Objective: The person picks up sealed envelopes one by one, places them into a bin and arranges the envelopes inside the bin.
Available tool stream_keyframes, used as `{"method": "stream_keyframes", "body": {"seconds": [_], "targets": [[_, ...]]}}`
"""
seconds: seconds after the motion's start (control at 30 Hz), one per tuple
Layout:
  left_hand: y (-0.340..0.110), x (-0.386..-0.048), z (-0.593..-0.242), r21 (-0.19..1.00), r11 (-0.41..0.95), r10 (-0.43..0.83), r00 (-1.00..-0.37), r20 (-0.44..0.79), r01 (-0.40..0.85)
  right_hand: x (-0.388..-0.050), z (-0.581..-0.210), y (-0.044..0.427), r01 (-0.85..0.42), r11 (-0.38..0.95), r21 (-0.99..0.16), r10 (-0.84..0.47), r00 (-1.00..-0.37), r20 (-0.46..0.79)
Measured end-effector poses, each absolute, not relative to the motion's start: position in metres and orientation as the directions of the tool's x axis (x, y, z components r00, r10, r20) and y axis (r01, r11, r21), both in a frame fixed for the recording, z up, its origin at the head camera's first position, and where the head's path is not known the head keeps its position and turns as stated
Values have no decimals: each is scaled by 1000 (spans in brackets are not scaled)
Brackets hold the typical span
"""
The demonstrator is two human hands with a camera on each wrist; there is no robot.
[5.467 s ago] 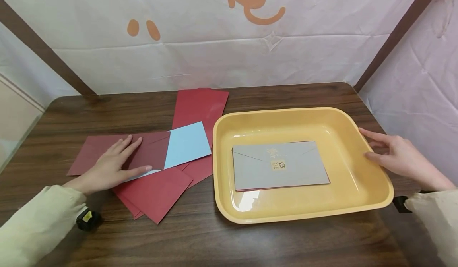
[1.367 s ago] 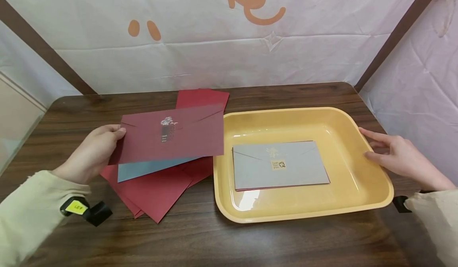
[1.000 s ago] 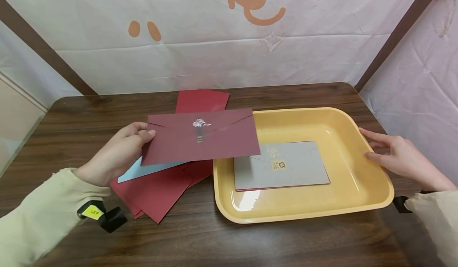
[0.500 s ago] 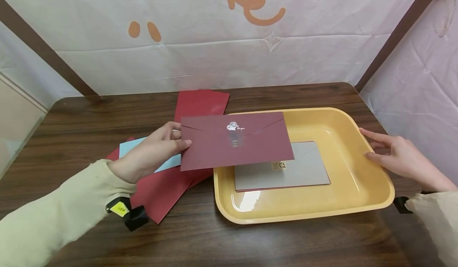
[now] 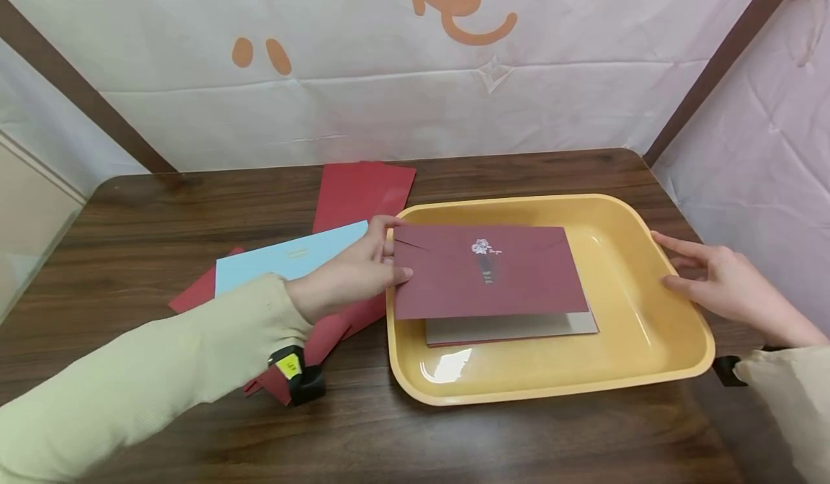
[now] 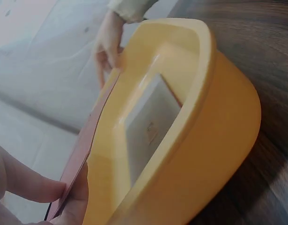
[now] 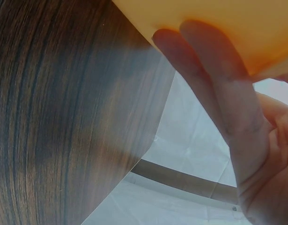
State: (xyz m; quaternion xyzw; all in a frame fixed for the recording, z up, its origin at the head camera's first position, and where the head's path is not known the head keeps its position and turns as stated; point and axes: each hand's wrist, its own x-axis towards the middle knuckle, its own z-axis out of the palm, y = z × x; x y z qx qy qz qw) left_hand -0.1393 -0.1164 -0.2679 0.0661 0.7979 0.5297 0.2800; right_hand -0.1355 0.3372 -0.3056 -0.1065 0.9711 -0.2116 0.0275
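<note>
Between thumb and fingers, my left hand (image 5: 350, 271) pinches the left end of a maroon envelope (image 5: 454, 289) with a white rose print. The envelope hangs level over the yellow tray (image 5: 629, 311). Beneath it lies a grey envelope (image 5: 519, 328), mostly covered in the head view, with a reddish edge showing under it. The left wrist view shows a gap between the maroon envelope and the grey envelope (image 6: 151, 126). My right hand (image 5: 723, 286) grips the tray's right rim, thumb over the inside and fingers against the outer wall (image 7: 218, 79).
Left of the tray, a light blue envelope (image 5: 292, 253) lies across several red envelopes (image 5: 363, 192), partly hidden by the left arm. They rest on a dark wooden table (image 5: 467, 444). A white printed cloth (image 5: 389, 109) hangs behind the table.
My left hand pressed on the pile earlier, then lifted the maroon envelope off it. It has carried it rightward over the tray and lower, uncovering the blue envelope. The right hand stayed put.
</note>
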Motion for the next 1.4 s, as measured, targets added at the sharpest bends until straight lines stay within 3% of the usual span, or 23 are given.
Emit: {"method": "stream_keyframes", "body": {"seconds": [0.6, 1.1, 1.4], "targets": [[-76, -145, -287, 823, 547, 376, -834, -403, -151, -134, -304, 332, -167, 879, -447, -205, -978, -37], [-61, -140, -291, 589, 808, 302, -859, -414, 1, -134, -304, 333, -160, 886, -436, -197, -980, -40], [-51, -139, -296, 472, 881, 212, -856, -471, -42, -134, -304, 332, -164, 884, -439, -201, -979, -40]]}}
